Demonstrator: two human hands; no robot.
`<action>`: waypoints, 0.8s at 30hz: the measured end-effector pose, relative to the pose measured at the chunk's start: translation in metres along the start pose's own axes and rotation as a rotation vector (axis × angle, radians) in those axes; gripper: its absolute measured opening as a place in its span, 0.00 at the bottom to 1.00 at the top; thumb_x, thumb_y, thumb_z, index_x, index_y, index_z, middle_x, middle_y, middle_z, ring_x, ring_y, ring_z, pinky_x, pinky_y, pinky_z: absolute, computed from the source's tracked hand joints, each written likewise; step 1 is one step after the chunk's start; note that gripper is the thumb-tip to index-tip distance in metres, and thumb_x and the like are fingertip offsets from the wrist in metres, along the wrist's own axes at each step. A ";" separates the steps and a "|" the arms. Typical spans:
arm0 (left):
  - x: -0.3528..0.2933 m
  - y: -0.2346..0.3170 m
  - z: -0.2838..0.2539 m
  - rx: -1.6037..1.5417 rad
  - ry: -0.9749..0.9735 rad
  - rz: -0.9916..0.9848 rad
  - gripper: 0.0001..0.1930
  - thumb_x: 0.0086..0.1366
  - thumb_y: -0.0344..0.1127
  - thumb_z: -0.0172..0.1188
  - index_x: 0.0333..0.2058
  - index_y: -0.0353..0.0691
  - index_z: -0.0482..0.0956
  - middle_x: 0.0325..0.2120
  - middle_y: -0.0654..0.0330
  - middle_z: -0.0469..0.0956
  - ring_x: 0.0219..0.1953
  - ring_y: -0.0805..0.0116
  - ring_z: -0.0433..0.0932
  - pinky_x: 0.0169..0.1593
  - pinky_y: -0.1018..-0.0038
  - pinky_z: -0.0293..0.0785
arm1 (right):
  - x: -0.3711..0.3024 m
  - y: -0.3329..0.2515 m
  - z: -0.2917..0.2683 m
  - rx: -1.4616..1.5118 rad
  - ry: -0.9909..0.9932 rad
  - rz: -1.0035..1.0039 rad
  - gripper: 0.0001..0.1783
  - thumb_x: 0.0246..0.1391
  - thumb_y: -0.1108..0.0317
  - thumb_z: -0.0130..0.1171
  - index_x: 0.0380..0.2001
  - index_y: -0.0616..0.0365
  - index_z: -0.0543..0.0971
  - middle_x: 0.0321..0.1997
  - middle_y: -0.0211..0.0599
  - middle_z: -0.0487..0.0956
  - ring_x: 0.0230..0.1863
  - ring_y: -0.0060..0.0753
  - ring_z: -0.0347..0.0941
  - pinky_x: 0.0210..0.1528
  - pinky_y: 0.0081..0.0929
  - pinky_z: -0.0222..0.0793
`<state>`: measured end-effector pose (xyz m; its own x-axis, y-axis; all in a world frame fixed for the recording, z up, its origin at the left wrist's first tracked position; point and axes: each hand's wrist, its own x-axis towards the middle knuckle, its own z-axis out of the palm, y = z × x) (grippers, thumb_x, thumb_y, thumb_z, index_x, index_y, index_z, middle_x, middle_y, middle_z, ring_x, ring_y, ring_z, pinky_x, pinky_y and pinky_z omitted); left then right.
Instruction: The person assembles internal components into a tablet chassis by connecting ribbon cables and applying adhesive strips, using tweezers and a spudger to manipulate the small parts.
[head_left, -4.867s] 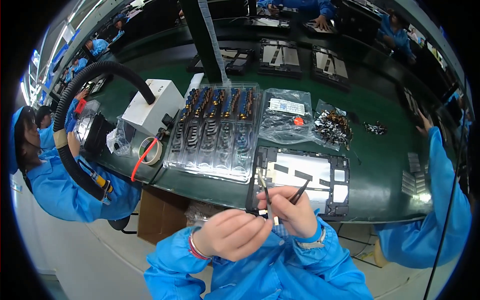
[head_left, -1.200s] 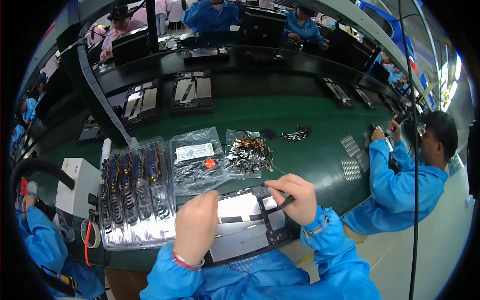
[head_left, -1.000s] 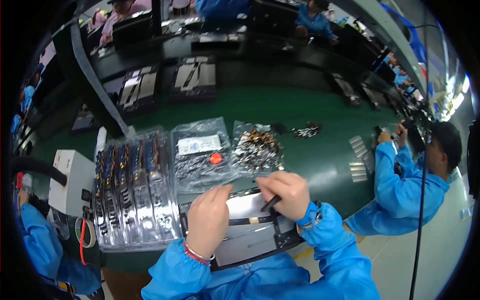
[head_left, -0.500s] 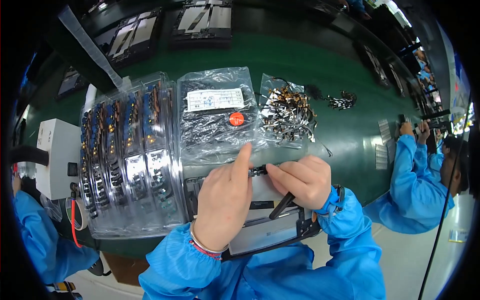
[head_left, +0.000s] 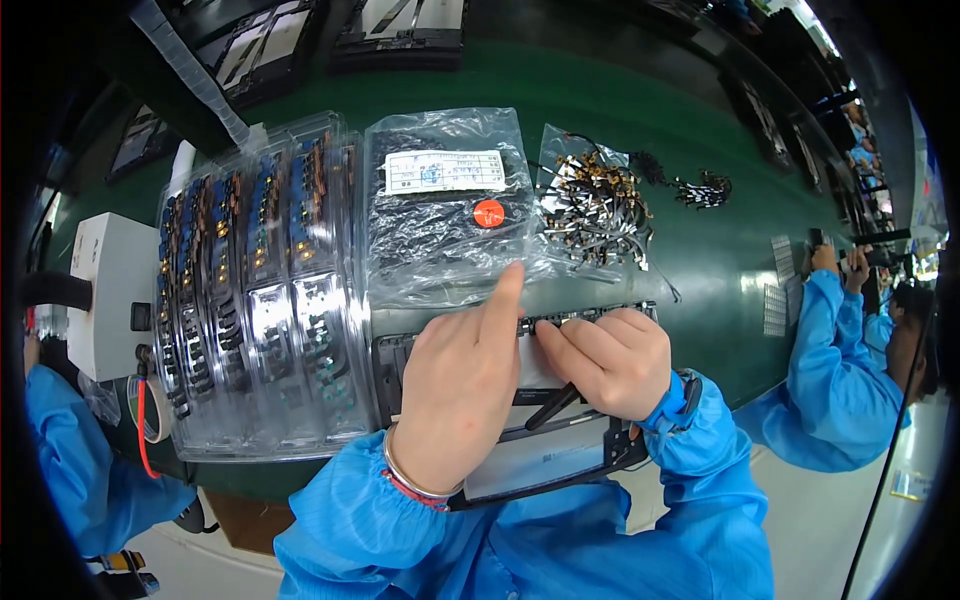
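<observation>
An opened flat device like a tablet (head_left: 388, 372), black-framed with a silver panel (head_left: 540, 462) inside, lies at the table's near edge under both hands. My left hand (head_left: 455, 385) rests over its upper left part, index finger stretched forward and the other fingers bent; the thumb is hidden. Close beside it, my right hand (head_left: 612, 365) is closed, its thumb and index fingertips pressed at the row of small parts along the far edge. A slim black stick-like tool (head_left: 553, 406) sticks out below the right palm, held in the hand. Its other end cannot be seen.
Clear trays of small circuit boards (head_left: 270, 290) stand at left, next to a white box (head_left: 110, 295). Beyond my hands lie a clear bag of black parts (head_left: 440, 240) and a heap of short cables (head_left: 595, 215). Co-workers in blue sit either side, including one at right (head_left: 835, 390).
The view has shifted a little. My right fingers sit slightly lower against the device, uncovering more of its far edge; the black tool lies at a flatter slant. My left index finger stays stretched.
</observation>
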<state>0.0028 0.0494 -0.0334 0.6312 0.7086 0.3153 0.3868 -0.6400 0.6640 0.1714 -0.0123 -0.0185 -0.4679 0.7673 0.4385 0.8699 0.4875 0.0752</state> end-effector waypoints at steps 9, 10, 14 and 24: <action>0.002 0.007 -0.001 0.214 -0.108 0.096 0.31 0.53 0.24 0.54 0.58 0.43 0.59 0.38 0.68 0.78 0.45 0.68 0.74 0.57 0.54 0.56 | -0.003 0.000 -0.020 0.087 -0.153 0.142 0.13 0.36 0.70 0.60 0.31 0.60 0.79 0.26 0.30 0.73 0.23 0.27 0.71 0.24 0.21 0.65; -0.002 0.007 -0.002 0.247 -0.105 0.100 0.30 0.53 0.25 0.54 0.57 0.42 0.60 0.37 0.70 0.78 0.45 0.71 0.74 0.58 0.50 0.53 | -0.010 0.007 -0.026 0.191 -0.021 0.239 0.12 0.39 0.72 0.60 0.32 0.60 0.79 0.27 0.32 0.74 0.25 0.30 0.72 0.26 0.23 0.67; -0.006 0.016 0.000 0.438 -0.015 0.249 0.26 0.54 0.28 0.51 0.54 0.36 0.65 0.27 0.64 0.78 0.46 0.68 0.73 0.55 0.44 0.53 | -0.046 0.023 -0.049 0.298 0.092 0.652 0.11 0.46 0.73 0.60 0.36 0.57 0.79 0.29 0.36 0.75 0.28 0.37 0.74 0.29 0.27 0.71; -0.012 0.016 -0.012 0.362 -0.143 0.208 0.28 0.48 0.25 0.53 0.53 0.38 0.66 0.35 0.61 0.77 0.51 0.65 0.70 0.57 0.39 0.47 | -0.075 -0.010 -0.037 0.253 -0.006 0.714 0.12 0.40 0.70 0.65 0.32 0.57 0.78 0.36 0.34 0.73 0.28 0.35 0.73 0.29 0.27 0.70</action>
<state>-0.0059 0.0340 -0.0184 0.7973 0.5219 0.3033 0.4363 -0.8454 0.3081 0.2036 -0.0906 -0.0191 0.1943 0.9343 0.2989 0.8997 -0.0483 -0.4339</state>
